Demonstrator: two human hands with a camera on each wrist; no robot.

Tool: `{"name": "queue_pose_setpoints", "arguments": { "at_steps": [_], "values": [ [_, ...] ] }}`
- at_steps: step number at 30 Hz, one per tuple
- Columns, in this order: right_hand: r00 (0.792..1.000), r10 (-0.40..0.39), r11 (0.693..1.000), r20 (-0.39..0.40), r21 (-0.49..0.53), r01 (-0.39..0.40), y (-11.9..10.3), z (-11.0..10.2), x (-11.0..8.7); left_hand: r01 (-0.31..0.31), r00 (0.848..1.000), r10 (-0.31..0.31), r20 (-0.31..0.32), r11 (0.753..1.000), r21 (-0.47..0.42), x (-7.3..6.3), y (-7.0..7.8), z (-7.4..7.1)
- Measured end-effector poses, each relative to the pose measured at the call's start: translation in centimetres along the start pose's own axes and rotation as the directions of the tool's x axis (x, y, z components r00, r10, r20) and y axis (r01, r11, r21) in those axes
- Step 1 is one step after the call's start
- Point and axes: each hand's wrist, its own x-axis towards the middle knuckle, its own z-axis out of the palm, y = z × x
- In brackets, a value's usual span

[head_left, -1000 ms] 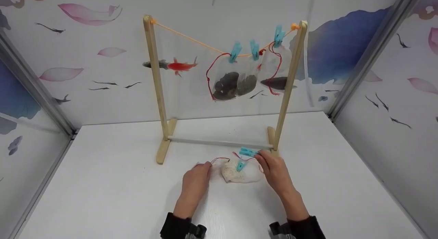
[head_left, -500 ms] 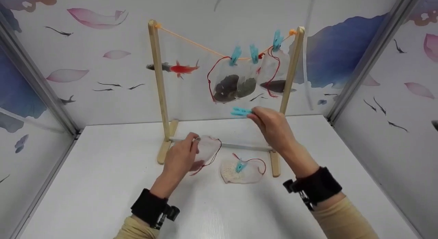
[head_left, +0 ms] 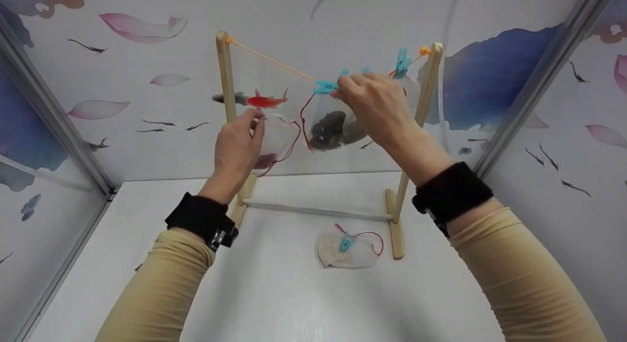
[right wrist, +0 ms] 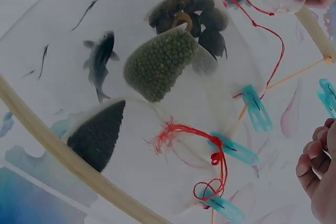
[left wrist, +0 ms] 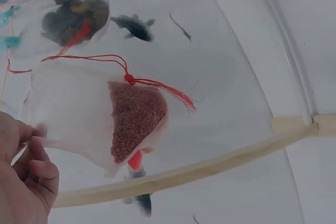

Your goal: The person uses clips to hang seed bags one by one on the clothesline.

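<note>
My left hand (head_left: pixel 238 148) pinches the upper edge of a sheer white drawstring pouch (left wrist: pixel 71 108), raised beside the left post. Small reddish-brown beans (left wrist: pixel 137 119) fill its bottom end, and a knotted red string hangs from it. My right hand (head_left: pixel 379 107) holds a blue clothespin (head_left: pixel 324 87) by one end, level with the orange cord (head_left: pixel 274 62). Several sheer pouches hang from this cord on blue clothespins: one with dark lumps (right wrist: pixel 212 40), one with green beans (right wrist: pixel 160 66), one with black grains (right wrist: pixel 100 137). In the head view my right hand partly covers them.
Wooden posts (head_left: pixel 227 82) carry the cord, joined low down by a pale crossbar (head_left: pixel 318 209). A pouch of cream-coloured grains (head_left: pixel 330 251) lies on the white table (head_left: pixel 274 288), a blue clothespin (head_left: pixel 346 243) on top. Printed wall panels stand behind and at the sides.
My left hand has lifted the pouch of reddish beans off the table, up and left toward the cord. The right hand has carried the clothespin up to cord height, in front of the hanging pouches.
</note>
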Motion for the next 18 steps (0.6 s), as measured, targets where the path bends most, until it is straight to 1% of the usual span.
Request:
{"name": "queue_pose_setpoints", "arguments": {
  "at_steps": [3,5,8,11,15,18],
  "values": [
    [0.997,0.016,0.998,0.075,-0.058,-0.012,0.2,-0.2,1.2,0.023,1.0,-0.023,-0.013,0.999,0.04,1.4,0.7,-0.1],
    [0.99,0.036,0.996,0.136,-0.091,-0.023,0.3,-0.2,1.7,0.028,1.0,-0.027,-0.015,0.997,0.077,2.1,1.6,0.0],
    [0.972,0.065,0.991,0.224,-0.126,-0.037,0.2,-0.2,2.5,0.011,1.0,-0.008,-0.021,0.992,0.129,3.1,3.2,0.3],
    [0.953,0.071,0.988,0.293,-0.152,-0.027,0.1,-0.4,3.0,-0.001,0.999,0.008,-0.039,0.987,0.159,3.9,4.9,0.5],
    [0.932,0.061,0.984,0.358,-0.179,0.004,0.0,-0.7,3.4,-0.003,0.999,0.009,-0.04,0.989,0.148,4.2,6.6,0.8],
    [0.915,0.05,0.978,0.4,-0.207,0.037,-0.2,-0.9,3.6,-0.015,1.0,0.017,-0.011,0.995,0.102,4.1,7.4,1.0]
  ]
}}
